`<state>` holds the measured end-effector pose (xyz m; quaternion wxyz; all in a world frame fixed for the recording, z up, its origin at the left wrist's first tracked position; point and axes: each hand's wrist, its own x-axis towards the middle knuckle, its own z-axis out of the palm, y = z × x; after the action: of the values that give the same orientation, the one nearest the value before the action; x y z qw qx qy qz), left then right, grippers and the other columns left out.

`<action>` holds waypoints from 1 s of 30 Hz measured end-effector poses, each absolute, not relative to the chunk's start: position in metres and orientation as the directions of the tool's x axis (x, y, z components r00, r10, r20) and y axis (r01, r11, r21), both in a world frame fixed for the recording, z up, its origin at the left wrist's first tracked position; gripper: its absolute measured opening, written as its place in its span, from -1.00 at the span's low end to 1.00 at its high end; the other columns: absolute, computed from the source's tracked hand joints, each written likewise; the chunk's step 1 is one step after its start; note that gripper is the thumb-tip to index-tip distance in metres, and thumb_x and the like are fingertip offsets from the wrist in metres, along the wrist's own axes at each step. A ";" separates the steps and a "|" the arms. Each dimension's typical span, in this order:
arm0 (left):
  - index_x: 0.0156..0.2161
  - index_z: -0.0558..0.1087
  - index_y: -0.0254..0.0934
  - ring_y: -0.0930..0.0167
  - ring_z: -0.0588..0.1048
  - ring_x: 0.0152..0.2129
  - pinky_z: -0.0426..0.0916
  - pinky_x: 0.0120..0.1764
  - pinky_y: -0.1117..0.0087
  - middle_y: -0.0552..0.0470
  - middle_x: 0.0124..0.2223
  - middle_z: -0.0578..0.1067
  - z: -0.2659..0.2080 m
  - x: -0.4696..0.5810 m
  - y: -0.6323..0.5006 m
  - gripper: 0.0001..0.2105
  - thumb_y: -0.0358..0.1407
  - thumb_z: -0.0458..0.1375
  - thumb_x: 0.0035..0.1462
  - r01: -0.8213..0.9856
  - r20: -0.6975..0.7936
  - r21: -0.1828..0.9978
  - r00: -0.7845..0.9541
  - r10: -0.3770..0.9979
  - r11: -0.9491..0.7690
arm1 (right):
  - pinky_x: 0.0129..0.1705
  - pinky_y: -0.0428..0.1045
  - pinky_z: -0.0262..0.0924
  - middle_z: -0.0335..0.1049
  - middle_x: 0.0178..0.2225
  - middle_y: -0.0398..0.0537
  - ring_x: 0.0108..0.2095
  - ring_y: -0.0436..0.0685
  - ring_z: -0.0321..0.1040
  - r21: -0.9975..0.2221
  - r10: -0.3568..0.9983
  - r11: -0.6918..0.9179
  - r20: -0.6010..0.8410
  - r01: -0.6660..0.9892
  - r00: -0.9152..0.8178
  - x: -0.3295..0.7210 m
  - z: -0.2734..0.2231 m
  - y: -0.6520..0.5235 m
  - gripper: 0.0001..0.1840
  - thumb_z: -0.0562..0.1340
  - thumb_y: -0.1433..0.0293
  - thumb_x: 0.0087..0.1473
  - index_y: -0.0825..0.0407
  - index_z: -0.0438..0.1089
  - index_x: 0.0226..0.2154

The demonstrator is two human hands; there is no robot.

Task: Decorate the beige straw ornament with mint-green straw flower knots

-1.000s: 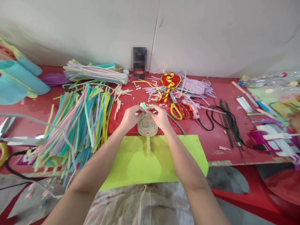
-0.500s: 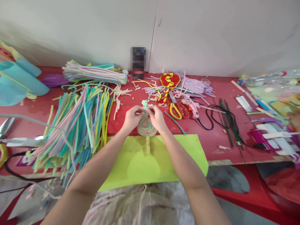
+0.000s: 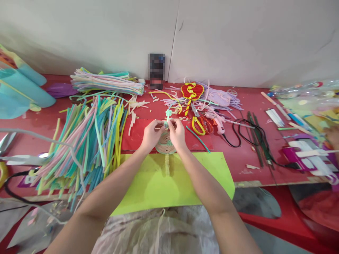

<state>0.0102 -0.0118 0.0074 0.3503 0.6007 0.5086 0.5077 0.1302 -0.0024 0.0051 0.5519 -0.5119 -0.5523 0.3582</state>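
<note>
1. Two hands came together over the red table (image 3: 238,158); the left hand (image 3: 152,134) and right hand (image 3: 177,134) both pinched a mint piece (image 3: 168,113) between their fingertips.
2. The mint piece showed just beyond the fingers, its far end free.
3. A round fan (image 3: 165,147) sat below the hands, partly hidden by them, its handle (image 3: 167,165) over a lime sheet (image 3: 164,192).
4. One teal stem (image 3: 198,139) lay near the right hand, with scissors (image 3: 196,126) and a glue gun (image 3: 219,124) beyond.
5. Many loose stems (image 3: 87,141) were heaped left of the left hand.
</note>
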 end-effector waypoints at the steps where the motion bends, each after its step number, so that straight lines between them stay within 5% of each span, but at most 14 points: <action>1: -0.27 0.43 -0.27 0.46 0.49 -0.36 0.40 -0.26 0.44 0.02 -0.28 0.52 0.007 0.011 -0.012 -0.88 -0.32 0.12 0.05 0.269 0.265 0.931 -0.036 0.964 -0.246 | -0.26 -0.02 0.25 0.35 -0.36 -0.05 -0.33 0.07 0.33 -0.963 0.960 0.216 0.239 0.164 0.144 0.130 0.005 -0.003 -0.68 0.12 0.10 0.08 0.03 0.24 -0.33; 15: -0.32 0.44 -0.30 0.46 0.46 -0.42 0.34 -0.30 0.46 0.05 -0.38 0.50 0.008 -0.007 -0.002 -0.84 -0.29 0.05 0.10 0.326 0.231 0.908 0.133 0.964 -0.263 | -0.17 0.01 0.20 0.33 -0.32 -0.01 -0.29 0.09 0.31 -0.849 0.919 0.357 0.394 0.390 0.016 0.135 0.012 -0.004 -0.75 0.07 0.15 0.13 0.00 0.22 -0.34; 24: -0.25 0.46 -0.25 0.44 0.43 -0.34 0.28 -0.23 0.44 0.03 -0.31 0.47 0.014 -0.020 0.001 -0.85 -0.37 0.05 0.11 0.490 0.388 0.713 0.320 0.864 -0.501 | -0.21 0.00 0.21 0.34 -0.36 -0.04 -0.33 0.08 0.32 -0.853 0.924 0.383 0.345 0.355 -0.167 0.147 0.010 0.004 -0.74 0.09 0.15 0.12 0.01 0.21 -0.36; 30: -0.25 0.45 -0.24 0.45 0.41 -0.37 0.29 -0.25 0.44 0.04 -0.33 0.45 0.015 -0.017 -0.001 -0.84 -0.40 0.03 0.11 0.481 0.390 0.721 0.313 0.866 -0.498 | -0.22 0.01 0.21 0.33 -0.37 -0.06 -0.33 0.08 0.33 -0.861 0.928 0.371 0.333 0.348 -0.164 0.147 0.011 0.003 -0.74 0.10 0.14 0.11 0.00 0.22 -0.37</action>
<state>-0.0172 -0.0007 0.0152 0.2458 0.7721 0.4363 0.3913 0.1468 0.0034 0.0113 0.4535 -0.4608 -0.6926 0.3200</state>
